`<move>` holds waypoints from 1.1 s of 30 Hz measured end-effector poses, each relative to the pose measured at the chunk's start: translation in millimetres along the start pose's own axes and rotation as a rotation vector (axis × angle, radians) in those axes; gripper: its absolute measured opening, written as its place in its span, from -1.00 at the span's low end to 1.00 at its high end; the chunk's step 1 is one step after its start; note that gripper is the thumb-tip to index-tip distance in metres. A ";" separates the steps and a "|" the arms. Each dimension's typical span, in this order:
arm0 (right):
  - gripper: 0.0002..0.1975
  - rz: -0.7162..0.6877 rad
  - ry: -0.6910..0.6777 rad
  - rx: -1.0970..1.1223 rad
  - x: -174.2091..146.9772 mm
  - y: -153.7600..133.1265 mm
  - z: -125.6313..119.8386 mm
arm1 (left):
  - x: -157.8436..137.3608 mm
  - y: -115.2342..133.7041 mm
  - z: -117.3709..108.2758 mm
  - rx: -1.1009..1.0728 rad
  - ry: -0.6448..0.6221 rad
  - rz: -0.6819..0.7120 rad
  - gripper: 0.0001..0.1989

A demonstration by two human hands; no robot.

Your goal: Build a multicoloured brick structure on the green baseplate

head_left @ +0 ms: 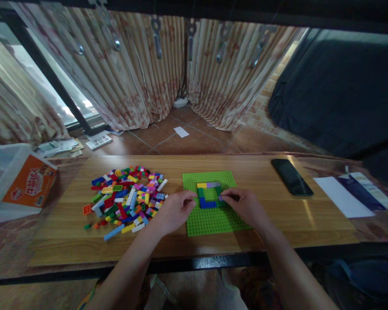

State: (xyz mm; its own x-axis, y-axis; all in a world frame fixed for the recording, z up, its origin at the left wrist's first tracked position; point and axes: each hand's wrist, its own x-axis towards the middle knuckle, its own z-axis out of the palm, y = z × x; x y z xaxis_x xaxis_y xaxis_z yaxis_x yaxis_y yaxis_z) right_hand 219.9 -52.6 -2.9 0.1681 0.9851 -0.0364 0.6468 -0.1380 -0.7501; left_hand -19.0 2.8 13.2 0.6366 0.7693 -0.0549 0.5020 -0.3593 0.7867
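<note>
A green studded baseplate (194, 226) lies on the table and carries a hollow square of toy bricks (208, 205), with blue, green, yellow and lilac sides. My right hand (244, 204) is at the square's right side, its thumb and forefinger pinched on a small purple brick (220, 198). I cannot tell whether that brick touches the square. On the other side, my left hand (177, 211) hovers over the plate's left edge, fingers loosely curled with the tips slightly apart and nothing visible between them. A heap of loose multicoloured bricks (126, 202) spreads left of it.
A black phone (291, 177) lies on the wooden table (258, 168) at the right. White paper (341, 198) sits beyond the table's right end. A clear plastic bin (9, 157) with an orange label stands at far left. Curtains (142, 77) hang behind.
</note>
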 end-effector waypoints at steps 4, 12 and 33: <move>-0.81 0.009 0.020 0.003 -0.1 -2.5 -2.4 | -0.5 -0.4 0.5 0.000 0.011 -0.008 -0.75; -0.85 0.045 0.073 -0.002 1.3 -5.0 -1.5 | -0.4 0.8 -0.3 -0.015 0.008 -0.020 -0.75; -0.88 0.088 0.094 0.004 7.6 -3.8 4.7 | 0.5 -1.4 2.7 0.010 0.030 -0.013 -0.77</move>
State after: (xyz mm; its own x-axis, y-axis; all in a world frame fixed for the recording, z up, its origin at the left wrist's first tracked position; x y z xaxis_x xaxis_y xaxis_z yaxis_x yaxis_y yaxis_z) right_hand 215.1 -44.1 -3.4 0.2929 0.9553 -0.0398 0.6236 -0.2225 -0.7494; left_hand -17.7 2.3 10.4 0.6120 0.7895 -0.0464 0.5162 -0.3543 0.7797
